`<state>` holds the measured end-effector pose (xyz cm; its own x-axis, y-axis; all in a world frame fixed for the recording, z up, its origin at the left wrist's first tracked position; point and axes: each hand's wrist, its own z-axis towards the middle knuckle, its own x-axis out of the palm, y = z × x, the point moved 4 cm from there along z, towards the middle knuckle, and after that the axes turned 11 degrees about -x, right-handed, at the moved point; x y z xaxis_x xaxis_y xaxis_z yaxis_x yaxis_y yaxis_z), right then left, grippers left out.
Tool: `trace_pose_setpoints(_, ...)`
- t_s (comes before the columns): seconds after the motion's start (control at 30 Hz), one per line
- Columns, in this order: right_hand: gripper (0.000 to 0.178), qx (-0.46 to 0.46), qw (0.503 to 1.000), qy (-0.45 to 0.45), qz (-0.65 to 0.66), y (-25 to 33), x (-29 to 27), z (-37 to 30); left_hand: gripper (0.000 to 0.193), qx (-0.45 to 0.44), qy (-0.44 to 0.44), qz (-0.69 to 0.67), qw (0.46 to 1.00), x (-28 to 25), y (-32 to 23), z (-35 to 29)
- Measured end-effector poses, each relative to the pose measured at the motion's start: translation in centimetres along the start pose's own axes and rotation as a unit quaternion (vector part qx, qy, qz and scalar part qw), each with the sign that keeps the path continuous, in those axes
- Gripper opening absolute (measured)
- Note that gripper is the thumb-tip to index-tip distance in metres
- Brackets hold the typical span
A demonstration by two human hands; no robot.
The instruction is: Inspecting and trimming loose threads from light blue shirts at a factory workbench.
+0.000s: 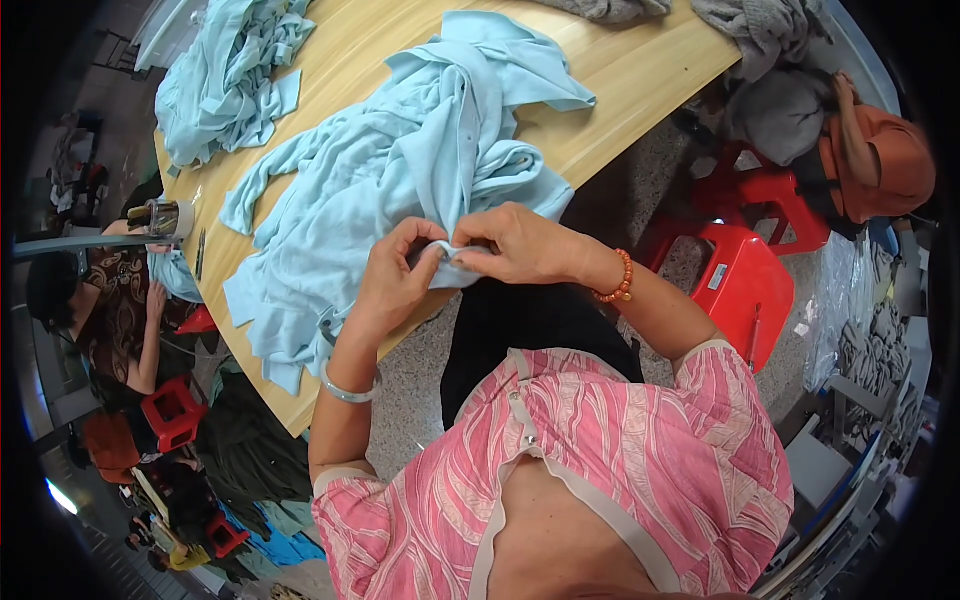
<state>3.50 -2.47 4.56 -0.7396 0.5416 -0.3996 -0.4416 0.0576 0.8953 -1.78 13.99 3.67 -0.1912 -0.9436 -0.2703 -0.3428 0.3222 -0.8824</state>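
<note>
A light blue knit garment (385, 165) with a button placket lies rumpled over the near part of the table, with a sleeve stretched to the left. At the table's near edge, my left hand (398, 272) pinches a fold of its edge between thumb and forefinger. My right hand (520, 245) grips the same edge just beside it, thumb and fingers pressed together. Between the two hands a short strip of the fabric shows raised; whether a button sits in it I cannot tell. The rest of the garment spreads out beyond my hands.
The wooden table (655, 60) carries a heap of light blue garments (230, 80) at far left and grey knitwear (765, 25) at far right. A tool cup (170, 220) and a slim dark tool (200, 255) sit left. Red stools (740, 285) stand right; people sit on both sides.
</note>
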Motion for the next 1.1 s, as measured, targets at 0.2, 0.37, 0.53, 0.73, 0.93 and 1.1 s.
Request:
trace_pose_setpoints(0.2, 0.023, -0.041, 0.992, -0.073, -0.094, 0.2, -4.7, 1.7, 0.023, 0.034, -0.053, 0.090, 0.994, 0.2, 0.0, -0.6)
trace_pose_setpoints(0.37, 0.027, -0.198, 0.822, -0.102, -0.524, 0.0, -8.7, 5.9, 0.024, 0.045, -0.080, 0.108, 0.990, 0.2, 0.0, -0.4)
trace_pose_setpoints(0.53, 0.010, -0.127, 0.787, -0.039, -0.602, -1.6, -12.0, 6.1, 0.023, 0.035, -0.091, 0.068, 0.993, -0.1, 0.6, -0.4)
trace_pose_setpoints(0.73, 0.013, -0.176, 0.781, -0.208, -0.562, -1.3, -13.4, 0.3, 0.022, 0.021, -0.075, 0.042, 0.996, -0.3, 1.2, -0.2)
trace_pose_setpoints(0.93, 0.014, 0.080, 0.827, -0.024, -0.556, -4.3, -12.4, -3.3, 0.023, 0.028, -0.078, 0.051, 0.995, -0.4, 0.9, -0.5)
trace_pose_setpoints(1.1, 0.021, 0.000, 0.882, -0.200, -0.427, -1.9, -13.3, -0.9, 0.022, 0.013, -0.070, 0.072, 0.995, -0.1, 0.3, -0.7)
